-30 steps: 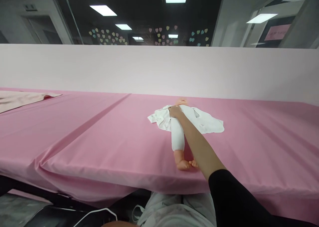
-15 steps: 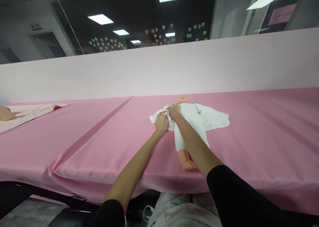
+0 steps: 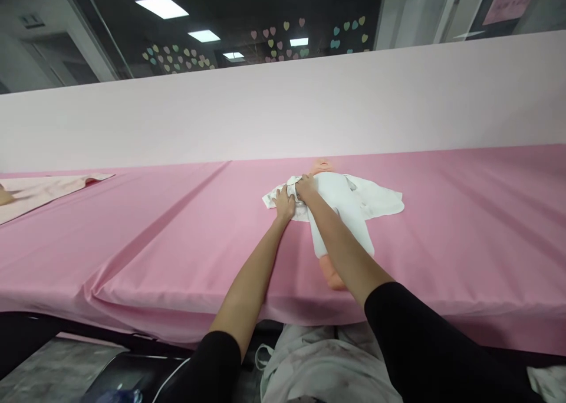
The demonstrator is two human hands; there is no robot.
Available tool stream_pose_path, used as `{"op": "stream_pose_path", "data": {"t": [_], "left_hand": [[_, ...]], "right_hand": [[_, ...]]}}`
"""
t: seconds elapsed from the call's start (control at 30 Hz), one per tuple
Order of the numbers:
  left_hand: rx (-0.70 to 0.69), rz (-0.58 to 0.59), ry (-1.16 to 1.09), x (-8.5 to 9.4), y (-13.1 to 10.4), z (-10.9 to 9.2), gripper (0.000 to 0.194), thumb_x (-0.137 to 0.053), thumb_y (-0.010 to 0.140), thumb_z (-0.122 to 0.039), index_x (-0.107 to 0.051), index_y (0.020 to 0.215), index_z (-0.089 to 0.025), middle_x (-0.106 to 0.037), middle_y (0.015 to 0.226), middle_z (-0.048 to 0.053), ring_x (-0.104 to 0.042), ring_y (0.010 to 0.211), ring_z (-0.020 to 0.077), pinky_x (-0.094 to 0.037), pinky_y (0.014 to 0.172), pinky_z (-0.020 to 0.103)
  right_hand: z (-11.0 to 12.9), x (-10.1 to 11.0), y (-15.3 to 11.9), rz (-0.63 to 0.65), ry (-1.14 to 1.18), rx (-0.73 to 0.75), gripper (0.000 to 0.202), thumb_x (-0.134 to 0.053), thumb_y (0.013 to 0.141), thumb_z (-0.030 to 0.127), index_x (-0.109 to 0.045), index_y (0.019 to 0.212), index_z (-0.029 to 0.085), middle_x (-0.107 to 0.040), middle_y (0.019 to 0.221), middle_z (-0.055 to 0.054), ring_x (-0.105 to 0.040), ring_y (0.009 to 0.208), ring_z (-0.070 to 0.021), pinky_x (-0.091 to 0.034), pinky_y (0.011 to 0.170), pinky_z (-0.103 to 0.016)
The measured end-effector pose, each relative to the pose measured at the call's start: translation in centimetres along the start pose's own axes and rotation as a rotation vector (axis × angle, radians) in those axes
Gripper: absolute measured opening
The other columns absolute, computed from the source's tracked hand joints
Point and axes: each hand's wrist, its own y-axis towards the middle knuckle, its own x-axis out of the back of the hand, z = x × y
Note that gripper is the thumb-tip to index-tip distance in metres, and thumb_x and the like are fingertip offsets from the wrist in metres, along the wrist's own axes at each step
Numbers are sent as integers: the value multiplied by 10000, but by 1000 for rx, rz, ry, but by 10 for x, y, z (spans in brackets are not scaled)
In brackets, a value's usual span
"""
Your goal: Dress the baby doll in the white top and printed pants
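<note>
A baby doll (image 3: pixel 331 271) lies on its back on the pink table cover, its head at the far side and a bare leg toward me. White clothing (image 3: pixel 342 199) covers its body, with one sleeve (image 3: pixel 382 200) spread out to the right. Over the left sleeve, my left hand (image 3: pixel 284 203) presses on the cloth with its fingers somewhat apart. My right hand (image 3: pixel 306 187) is closed on the white cloth near the doll's shoulder, close beside my left hand. The doll's arm on that side is hidden under cloth and fingers.
The pink cover (image 3: pixel 177 243) has a raised fold left of centre. A pale cloth (image 3: pixel 53 192) lies at the far left with a tan object (image 3: pixel 5 196) on it. Behind the table stands a white low wall (image 3: pixel 247 117) below dark glass. A black chair (image 3: pixel 137 370) is at lower left.
The view has tilted down slightly. My left hand has loosened and shifted a little left along the sleeve, while my right hand has stayed at the cloth near the shoulder.
</note>
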Motion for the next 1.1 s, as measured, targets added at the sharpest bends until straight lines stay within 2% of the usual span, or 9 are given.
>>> {"op": "stream_pose_path", "data": {"t": [0.13,0.37,0.47,0.53,0.6,0.67,0.73,0.9,1.1], "left_hand": [[20,-44,-19,-4,10,4,578,-405,862,-280,-322,1411,-120,-434,1425,149,-318,1368,246,-123,1166,487],[11,-11,120,-12,21,4,688,-441,807,-218,-240,1454,-100,-322,1486,184,-190,1421,286,-103,1150,539],[167,-77,207,-8,23,7,719,-482,823,-346,-269,1436,-37,-229,1515,233,-90,1433,360,-94,1140,550],[295,-112,241,-2,23,10,804,-539,789,-477,-309,1414,-28,-222,1508,262,-91,1419,411,-97,1126,571],[322,-109,248,5,21,14,817,-581,752,-523,-363,1382,-52,-292,1475,267,-229,1381,415,-149,1117,552],[280,-99,243,11,20,17,735,-597,750,-488,-429,1326,-64,-385,1420,260,-398,1292,382,-252,1088,491],[242,-101,238,15,19,20,626,-596,762,-429,-490,1259,-62,-465,1351,250,-483,1216,356,-339,1028,435],[218,-101,202,19,20,25,399,-544,807,-312,-591,1131,-83,-599,1193,218,-551,1133,330,-405,934,389],[197,-84,101,19,21,29,393,-510,814,-210,-583,1190,-124,-666,1126,140,-595,1082,267,-425,885,320]], "right_hand": [[1,-3,-2,-73,30,126,377,-361,889,128,-588,1189,95,-590,1233,-159,-456,1195,-239,-325,1017,-357],[6,-10,6,-112,54,60,405,-320,895,113,-544,1231,77,-542,1285,-179,-440,1207,-260,-358,980,-388],[10,-12,10,-128,56,-4,417,-301,895,105,-539,1232,52,-537,1275,-204,-446,1189,-274,-362,968,-412],[13,-12,10,-134,54,-29,424,-296,898,113,-531,1245,47,-527,1282,-212,-449,1178,-277,-369,955,-412],[15,-13,9,-138,52,-38,423,-304,899,125,-533,1248,54,-522,1289,-208,-449,1170,-279,-374,942,-402],[16,-14,8,-143,50,-34,421,-304,900,130,-543,1240,60,-524,1287,-200,-447,1162,-285,-373,931,-396],[17,-15,5,-153,48,-25,424,-290,902,130,-549,1233,67,-522,1286,-198,-447,1151,-293,-364,926,-400],[17,-18,3,-175,32,3,422,-292,908,139,-533,1254,126,-507,1287,-199,-462,1122,-305,-349,901,-426],[17,-14,-3,-152,4,74,375,-362,902,141,-553,1224,152,-520,1269,-163,-434,1171,-289,-337,937,-425]]}}
